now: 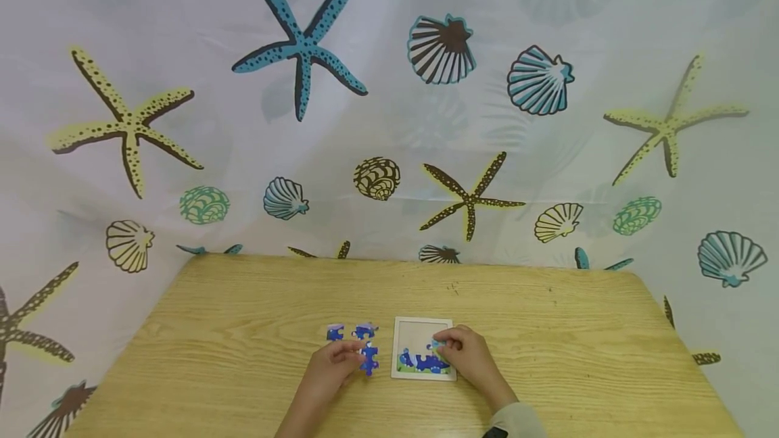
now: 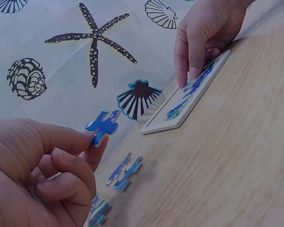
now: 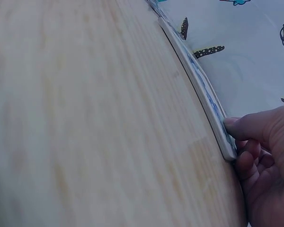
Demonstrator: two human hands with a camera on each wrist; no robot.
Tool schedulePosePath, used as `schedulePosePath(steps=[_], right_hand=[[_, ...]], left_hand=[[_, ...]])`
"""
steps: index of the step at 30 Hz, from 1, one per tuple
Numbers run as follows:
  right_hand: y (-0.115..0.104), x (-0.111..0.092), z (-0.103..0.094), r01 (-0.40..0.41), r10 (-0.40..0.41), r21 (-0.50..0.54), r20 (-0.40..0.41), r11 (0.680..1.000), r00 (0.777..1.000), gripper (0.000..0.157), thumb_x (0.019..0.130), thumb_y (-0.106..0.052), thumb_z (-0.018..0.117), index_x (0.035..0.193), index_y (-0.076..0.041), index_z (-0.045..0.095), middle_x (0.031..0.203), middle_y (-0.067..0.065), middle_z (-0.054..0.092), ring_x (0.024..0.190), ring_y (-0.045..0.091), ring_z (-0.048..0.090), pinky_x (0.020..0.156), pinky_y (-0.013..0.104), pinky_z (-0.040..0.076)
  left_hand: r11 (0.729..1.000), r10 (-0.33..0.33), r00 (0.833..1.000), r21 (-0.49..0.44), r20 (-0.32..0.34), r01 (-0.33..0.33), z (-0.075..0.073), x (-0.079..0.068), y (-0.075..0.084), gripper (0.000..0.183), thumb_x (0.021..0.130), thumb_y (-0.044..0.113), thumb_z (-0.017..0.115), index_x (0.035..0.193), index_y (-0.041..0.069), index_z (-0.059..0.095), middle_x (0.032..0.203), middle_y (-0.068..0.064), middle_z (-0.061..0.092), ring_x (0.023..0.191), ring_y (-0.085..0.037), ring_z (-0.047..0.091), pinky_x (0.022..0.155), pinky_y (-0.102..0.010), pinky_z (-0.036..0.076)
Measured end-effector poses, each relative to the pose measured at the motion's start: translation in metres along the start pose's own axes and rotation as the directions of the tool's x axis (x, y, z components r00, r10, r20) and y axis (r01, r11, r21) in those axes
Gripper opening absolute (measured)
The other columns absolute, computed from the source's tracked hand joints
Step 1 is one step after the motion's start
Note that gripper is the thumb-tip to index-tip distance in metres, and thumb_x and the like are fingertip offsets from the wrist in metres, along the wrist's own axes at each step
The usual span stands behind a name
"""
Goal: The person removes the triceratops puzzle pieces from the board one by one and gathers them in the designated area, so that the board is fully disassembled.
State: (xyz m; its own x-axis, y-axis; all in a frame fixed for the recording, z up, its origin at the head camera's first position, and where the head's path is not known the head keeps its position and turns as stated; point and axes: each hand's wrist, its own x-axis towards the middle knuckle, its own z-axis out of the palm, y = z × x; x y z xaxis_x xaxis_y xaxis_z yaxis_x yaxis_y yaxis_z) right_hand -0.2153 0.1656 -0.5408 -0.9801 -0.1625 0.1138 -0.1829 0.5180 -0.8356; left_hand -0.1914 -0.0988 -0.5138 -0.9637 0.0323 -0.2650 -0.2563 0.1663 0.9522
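Between thumb and fingertip my left hand [image 1: 328,369] pinches a blue jigsaw piece [image 2: 103,125], raised above the table. At the right side of a square puzzle tray [image 1: 394,350], my right hand [image 1: 471,353] holds a small light-coloured jigsaw piece [image 1: 436,344] over the tray, its fingertips partly covering the piece. Joined blue and green pieces [image 1: 420,361] fill the lower part of the tray, while its pale base shows above them. In the right wrist view, the thumb [image 3: 246,126] lies at the tray's edge and the piece is hidden.
Two loose jigsaw pieces, one [image 1: 335,332] farther left and one [image 1: 365,330] nearer the tray, lie just beyond the left hand. The wooden table [image 1: 243,316] meets a white curtain [image 1: 377,120] printed with starfish and shells.
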Motion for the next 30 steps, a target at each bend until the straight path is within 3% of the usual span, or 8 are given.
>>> schedulePosePath(steps=[5,11,17,22,26,30], right_hand=[[0.001,0.001,0.000,-0.013,0.013,-0.008,-0.007,1.000,1.000,0.013,0.082,-0.002,0.070,0.095,-0.003,0.072,0.075,-0.001,0.051,0.064,0.009,0.043,0.056,0.021,0.039],[0.003,0.002,0.001,-0.023,0.023,-0.005,-0.017,1.000,1.000,0.012,0.082,-0.002,0.070,0.093,-0.004,0.072,0.076,-0.001,0.051,0.065,0.009,0.043,0.057,0.020,0.039],[0.002,0.001,0.001,-0.015,0.015,-0.004,-0.012,1.000,1.000,0.012,0.083,-0.002,0.070,0.094,-0.004,0.072,0.076,-0.001,0.052,0.064,0.008,0.043,0.057,0.020,0.038],[0.000,0.000,0.001,-0.019,0.019,0.003,-0.017,1.000,1.000,0.012,0.082,-0.001,0.069,0.094,-0.003,0.072,0.076,-0.001,0.051,0.065,0.009,0.043,0.057,0.020,0.038],[0.000,0.001,0.001,-0.022,0.022,0.007,-0.017,1.000,1.000,0.012,0.082,-0.001,0.069,0.094,-0.003,0.072,0.076,-0.001,0.051,0.065,0.009,0.043,0.057,0.020,0.038],[0.002,0.001,0.002,-0.021,0.021,0.018,-0.017,1.000,1.000,0.012,0.082,-0.001,0.070,0.094,-0.003,0.072,0.076,-0.001,0.051,0.065,0.009,0.043,0.057,0.020,0.038]], left_hand=[[0.996,-0.059,0.997,0.067,-0.040,0.062,-0.016,-0.012,-0.006,0.026,0.086,0.011,0.066,0.110,0.001,0.065,0.083,-0.001,0.065,0.055,-0.009,0.043,0.046,-0.019,0.036],[0.980,-0.015,0.999,0.199,-0.048,0.025,-0.033,-0.024,-0.011,0.021,0.084,0.008,0.067,0.103,-0.002,0.067,0.091,-0.008,0.068,0.073,-0.014,0.057,0.060,-0.027,0.046],[0.932,0.020,0.998,0.362,-0.059,0.002,-0.041,-0.031,-0.013,0.017,0.083,0.007,0.068,0.098,0.000,0.068,0.093,-0.011,0.069,0.084,-0.024,0.064,0.071,-0.040,0.050],[0.909,0.045,0.997,0.416,-0.069,-0.012,-0.042,-0.033,-0.014,0.014,0.082,0.007,0.068,0.095,0.002,0.069,0.085,-0.007,0.069,0.077,-0.021,0.063,0.068,-0.039,0.050],[0.910,0.045,0.996,0.415,-0.078,-0.009,-0.041,-0.032,-0.017,0.013,0.080,0.005,0.069,0.093,0.003,0.070,0.078,-0.002,0.066,0.071,-0.016,0.059,0.063,-0.033,0.047],[0.916,0.024,0.996,0.402,-0.081,0.011,-0.043,-0.032,-0.018,0.014,0.079,0.005,0.070,0.093,0.002,0.070,0.079,-0.003,0.067,0.073,-0.017,0.060,0.065,-0.035,0.048]])
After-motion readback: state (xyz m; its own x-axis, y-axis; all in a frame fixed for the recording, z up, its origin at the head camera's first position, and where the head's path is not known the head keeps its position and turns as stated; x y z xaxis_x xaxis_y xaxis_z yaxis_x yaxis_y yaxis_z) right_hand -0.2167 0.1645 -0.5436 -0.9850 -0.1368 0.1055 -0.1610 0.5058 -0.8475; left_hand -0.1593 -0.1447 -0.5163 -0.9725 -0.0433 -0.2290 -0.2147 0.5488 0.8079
